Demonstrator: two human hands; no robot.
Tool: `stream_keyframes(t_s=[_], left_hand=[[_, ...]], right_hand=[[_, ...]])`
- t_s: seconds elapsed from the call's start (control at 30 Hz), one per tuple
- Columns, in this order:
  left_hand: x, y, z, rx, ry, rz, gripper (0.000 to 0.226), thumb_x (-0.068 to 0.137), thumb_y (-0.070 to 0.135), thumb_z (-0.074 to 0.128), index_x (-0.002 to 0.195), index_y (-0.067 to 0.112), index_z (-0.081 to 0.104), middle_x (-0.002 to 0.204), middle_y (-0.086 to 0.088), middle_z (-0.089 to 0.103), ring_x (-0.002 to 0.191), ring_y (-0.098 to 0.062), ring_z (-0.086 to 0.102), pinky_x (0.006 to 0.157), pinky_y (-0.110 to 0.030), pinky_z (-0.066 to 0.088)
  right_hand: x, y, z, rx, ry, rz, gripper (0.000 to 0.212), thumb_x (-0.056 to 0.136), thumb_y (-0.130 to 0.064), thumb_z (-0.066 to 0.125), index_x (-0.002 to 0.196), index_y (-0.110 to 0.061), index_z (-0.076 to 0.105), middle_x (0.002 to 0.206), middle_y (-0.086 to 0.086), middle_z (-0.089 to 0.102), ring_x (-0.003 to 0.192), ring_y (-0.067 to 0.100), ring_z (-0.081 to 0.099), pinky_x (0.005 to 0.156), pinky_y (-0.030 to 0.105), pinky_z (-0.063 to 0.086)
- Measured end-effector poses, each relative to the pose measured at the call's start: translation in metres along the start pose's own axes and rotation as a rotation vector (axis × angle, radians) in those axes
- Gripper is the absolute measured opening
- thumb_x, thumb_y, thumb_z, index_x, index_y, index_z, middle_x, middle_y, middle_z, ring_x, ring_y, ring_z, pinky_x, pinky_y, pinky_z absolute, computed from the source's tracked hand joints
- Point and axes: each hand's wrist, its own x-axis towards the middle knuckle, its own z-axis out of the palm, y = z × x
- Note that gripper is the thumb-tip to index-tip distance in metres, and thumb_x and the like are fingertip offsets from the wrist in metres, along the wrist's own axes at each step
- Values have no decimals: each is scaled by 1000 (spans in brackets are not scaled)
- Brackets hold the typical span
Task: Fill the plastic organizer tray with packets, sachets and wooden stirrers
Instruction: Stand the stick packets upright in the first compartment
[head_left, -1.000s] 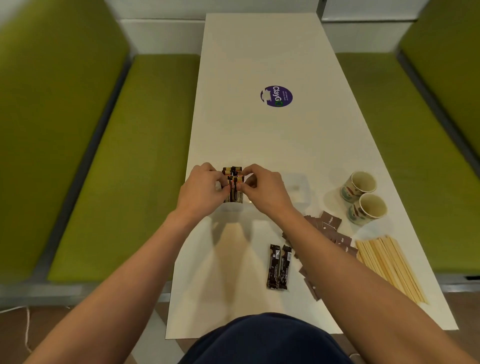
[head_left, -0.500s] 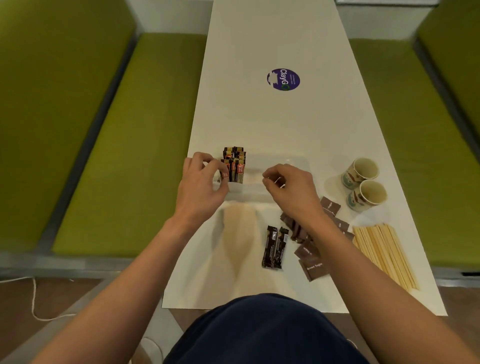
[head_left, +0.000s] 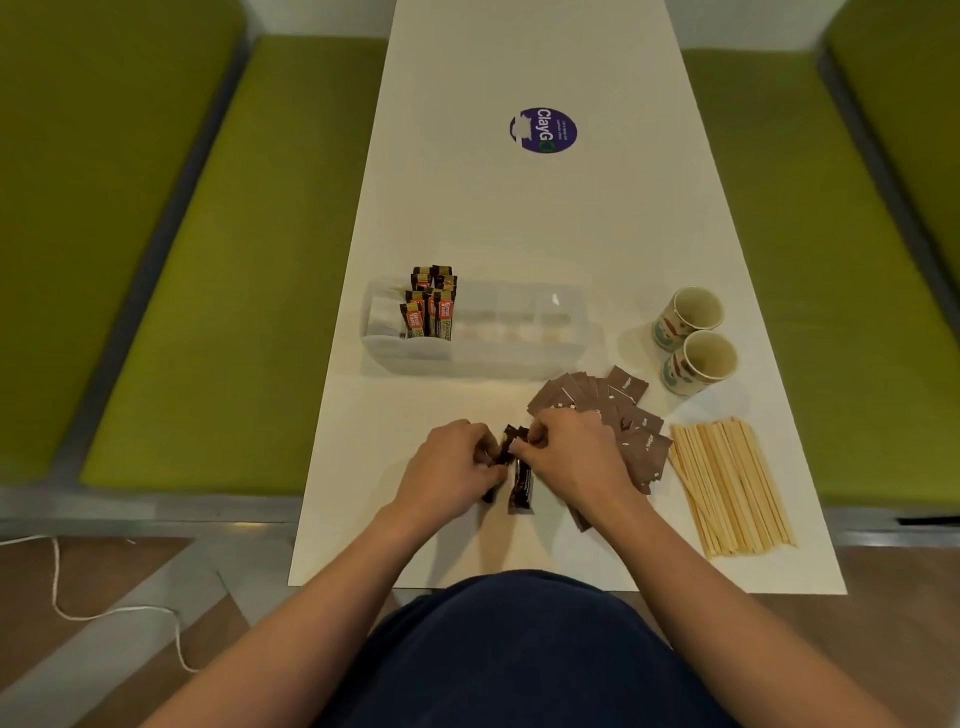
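- Head view, left grip (head_left: 447, 467): a bare hand with its fingers curled round the left one of two loose stick packets (head_left: 519, 486), lifting its upper end off the surface (head_left: 467, 208).
- Head view, right grip (head_left: 576, 457): a bare hand whose fingertips pinch the top ends of the same pair. We judge that both grips work together to square the two sticks into one bundle that can go into the tray in a single drop.
- Loose stick packets: dark brown, narrow and glossy. They lie near the front edge of the surface, well apart from the tray.
- Plastic organizer tray (head_left: 493, 358): clear, long and divided. It sits crosswise at mid-surface, within reach of both arms.
- Stocked stick packets (head_left: 431, 312): dark with orange labels, standing upright and packed together in a compartment near the tray's left end. We take it they stand on end so more of them fit.
- Something white shows in the leftmost compartment, but we cannot tell what it is. Nor can we tell through the clear walls what the right-hand compartments hold.
- Brown sugar sachets (head_left: 636, 423): flat squares, fanned in a loose heap just beside the right grip, not yet in the tray.
- Wooden stirrers (head_left: 727, 483): pale sticks laid side by side at the right front, not yet loaded.
- Two paper cups (head_left: 693, 312): patterned, tipped toward us, right of the tray.
- Round purple sticker (head_left: 543, 130): on the far surface.
- Green benches (head_left: 208, 260): flanking both sides.
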Motion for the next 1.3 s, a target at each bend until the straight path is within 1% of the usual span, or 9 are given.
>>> stream_keyframes(t_s=[0.2, 0.43, 0.57, 0.67, 0.83, 0.9, 1.07, 1.17, 1.3], left_hand=[[0, -15, -15, 278, 67, 22, 26, 92, 18, 57, 112, 22, 73, 107, 4, 59, 94, -20, 62, 75, -42, 56], [6, -14, -22, 480, -26, 155, 33, 92, 51, 59, 107, 22, 62, 101, 5, 54, 94, -18, 56, 66, -36, 50], [17, -21, -36, 575, -4, 206, 33, 104, 47, 42, 106, 19, 60, 99, 1, 59, 93, -23, 60, 60, -36, 43], [16, -25, -54, 409, 150, 190, 27, 105, 37, 44, 111, 20, 64, 99, 3, 65, 88, -23, 65, 65, -37, 50], [15, -16, -100, -199, 387, 92, 9, 94, 24, 69, 102, 23, 74, 81, 15, 71, 71, -3, 70, 70, -15, 56], [22, -14, -120, -385, 450, 69, 6, 90, 21, 75, 95, 21, 76, 86, 14, 73, 76, -1, 70, 73, -30, 63], [46, -16, -154, -454, 496, 66, 7, 85, 22, 79, 92, 22, 79, 81, 9, 76, 76, -7, 70, 79, -41, 62], [61, -18, -157, -467, 424, 58, 8, 85, 22, 79, 92, 26, 79, 81, 8, 77, 80, -16, 73, 77, -45, 63], [79, -21, -154, -398, 353, 66, 12, 86, 20, 80, 98, 24, 79, 84, 12, 78, 82, -3, 73, 86, -41, 61]], right_hand=[[3, -9, 5, -28, -48, -5, 48, 85, -62, 71, 100, -17, 70, 93, 2, 71, 93, 24, 64, 82, 37, 51], [4, -20, 13, -112, -84, -17, 25, 85, -40, 66, 96, -18, 70, 93, 4, 70, 93, 30, 65, 72, 35, 41], [4, -19, 7, 65, 4, -34, 21, 82, -37, 66, 97, -25, 75, 90, -6, 75, 90, 20, 68, 77, 35, 55], [5, -21, -3, 515, 88, -42, 6, 84, -24, 73, 88, -24, 78, 80, -11, 76, 77, 6, 71, 77, 33, 60], [11, -32, -18, 1156, 137, 34, 5, 93, -5, 72, 96, -8, 70, 87, 15, 77, 77, 20, 71, 72, 34, 59], [14, -39, -20, 1290, 111, 22, 15, 94, -4, 71, 105, -12, 64, 92, 21, 76, 77, 24, 70, 70, 35, 59], [21, -51, -16, 1356, 155, -10, 16, 96, 2, 64, 97, -11, 75, 97, 14, 75, 88, 41, 72, 79, 46, 62], [24, -54, -17, 1348, 204, 24, 21, 95, 4, 64, 95, -10, 80, 99, 12, 78, 91, 33, 73, 80, 39, 60], [29, -57, -27, 1244, 307, -8, 13, 91, -6, 75, 96, -16, 79, 96, 5, 79, 90, 24, 73, 78, 38, 61]])
